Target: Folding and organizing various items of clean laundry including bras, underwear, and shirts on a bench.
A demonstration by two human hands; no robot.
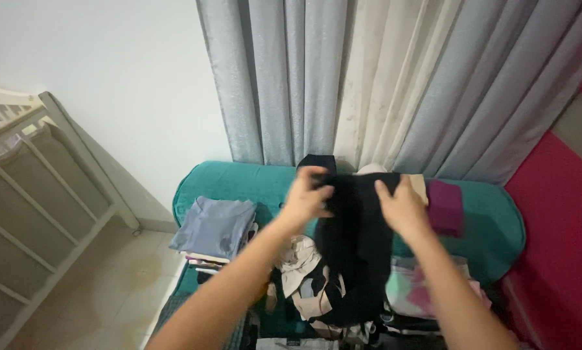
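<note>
A black garment (356,240) is held up over the teal sofa (492,227) by the left hand (307,194) and the right hand (404,206), fingers closed on its top edge. A folded grey stack (214,225) lies left, a folded magenta cloth (445,207) right.

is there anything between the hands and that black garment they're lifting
Nothing visible. The left hand and right hand both grip the black garment directly at its top edge, holding it above the clothes pile.

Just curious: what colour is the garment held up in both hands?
Black garment, seen in the head view.
</note>
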